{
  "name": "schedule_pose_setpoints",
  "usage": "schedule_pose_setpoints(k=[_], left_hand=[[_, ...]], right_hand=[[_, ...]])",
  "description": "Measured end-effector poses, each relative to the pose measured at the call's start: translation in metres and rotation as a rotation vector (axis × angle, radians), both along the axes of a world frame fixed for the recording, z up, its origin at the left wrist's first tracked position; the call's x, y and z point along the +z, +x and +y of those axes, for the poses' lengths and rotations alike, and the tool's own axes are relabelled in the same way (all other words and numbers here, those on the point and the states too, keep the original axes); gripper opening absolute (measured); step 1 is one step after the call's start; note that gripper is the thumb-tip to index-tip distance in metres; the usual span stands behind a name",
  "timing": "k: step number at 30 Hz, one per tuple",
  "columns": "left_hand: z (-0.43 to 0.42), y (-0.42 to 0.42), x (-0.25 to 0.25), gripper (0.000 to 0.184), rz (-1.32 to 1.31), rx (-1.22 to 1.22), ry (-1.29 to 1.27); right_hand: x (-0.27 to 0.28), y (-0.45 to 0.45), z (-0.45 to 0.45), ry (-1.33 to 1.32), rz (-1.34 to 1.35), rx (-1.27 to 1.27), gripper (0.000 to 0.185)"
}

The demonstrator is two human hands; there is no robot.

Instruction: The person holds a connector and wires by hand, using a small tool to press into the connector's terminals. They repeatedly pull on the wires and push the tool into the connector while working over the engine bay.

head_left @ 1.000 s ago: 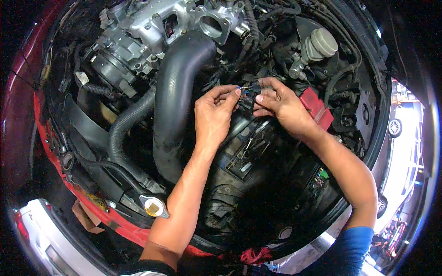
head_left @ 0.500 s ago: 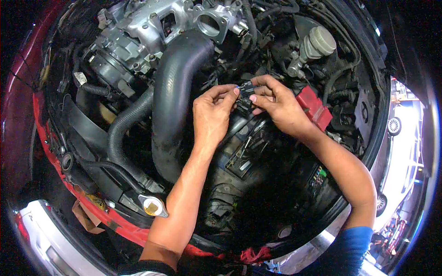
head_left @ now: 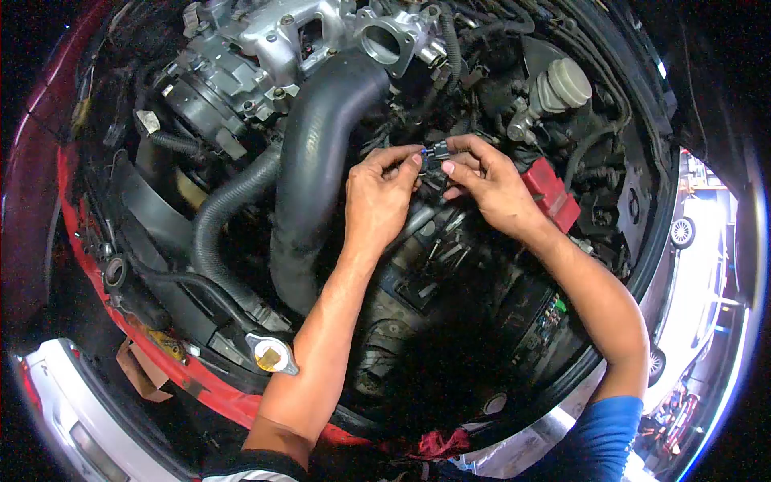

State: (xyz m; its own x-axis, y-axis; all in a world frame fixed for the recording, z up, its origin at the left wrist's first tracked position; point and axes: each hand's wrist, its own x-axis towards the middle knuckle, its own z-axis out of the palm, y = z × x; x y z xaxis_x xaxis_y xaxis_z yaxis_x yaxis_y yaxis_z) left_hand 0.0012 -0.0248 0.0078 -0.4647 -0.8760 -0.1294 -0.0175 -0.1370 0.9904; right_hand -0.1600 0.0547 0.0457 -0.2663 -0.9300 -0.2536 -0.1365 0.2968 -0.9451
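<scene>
A small black electrical connector (head_left: 437, 150) is between my two hands over the engine bay. My right hand (head_left: 499, 186) grips its right side, thumb and fingers closed around it. From the other side, my left hand (head_left: 377, 195) pinches with thumb and forefinger at the connector's left end, where a bit of blue shows. Whether that blue bit is a separate piece is too small to tell. Dark wiring hangs just below the fingers, partly hidden by them.
A thick black intake hose (head_left: 309, 177) curves left of my hands, below a metal throttle body (head_left: 384, 44). To the right are a red cover (head_left: 551, 194) and a fluid reservoir (head_left: 567, 83). A radiator cap (head_left: 271, 354) sits beside my left forearm.
The view has shifted slightly, so the engine appears a little further right and lower. My fingers have parted slightly at the connector, and more of its blue bit shows.
</scene>
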Motion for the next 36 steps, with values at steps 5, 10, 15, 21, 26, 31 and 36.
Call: schedule_pose_setpoints(k=[5, 10, 15, 21, 26, 31, 36], left_hand=[[0.000, -0.005, -0.007, 0.020, 0.096, 0.043, 0.054], [-0.002, 0.000, -0.001, 0.019, 0.041, 0.009, 0.033], [-0.003, 0.000, -0.002, 0.019, 0.079, 0.026, 0.070], [-0.004, 0.001, -0.002, 0.018, 0.068, 0.008, 0.104], [-0.003, -0.002, -0.004, 0.017, 0.185, 0.016, 0.150], [-0.005, -0.001, -0.008, 0.016, 0.258, -0.035, 0.190], [-0.004, 0.001, -0.008, 0.017, 0.242, -0.053, 0.257]], right_hand=[[0.001, -0.003, -0.001, 0.016, 0.027, 0.008, 0.035], [-0.001, 0.000, -0.002, -0.008, 0.027, -0.011, 0.034], [0.000, 0.001, -0.007, 0.008, 0.132, 0.036, 0.035], [0.003, 0.006, -0.008, -0.010, 0.169, -0.004, 0.034], [0.018, 0.016, 0.001, -0.135, 0.581, 0.069, 0.034], [0.014, 0.017, 0.004, -0.429, 0.871, 0.138, 0.036], [0.020, 0.020, 0.012, -0.340, 0.923, 0.205, 0.038]])
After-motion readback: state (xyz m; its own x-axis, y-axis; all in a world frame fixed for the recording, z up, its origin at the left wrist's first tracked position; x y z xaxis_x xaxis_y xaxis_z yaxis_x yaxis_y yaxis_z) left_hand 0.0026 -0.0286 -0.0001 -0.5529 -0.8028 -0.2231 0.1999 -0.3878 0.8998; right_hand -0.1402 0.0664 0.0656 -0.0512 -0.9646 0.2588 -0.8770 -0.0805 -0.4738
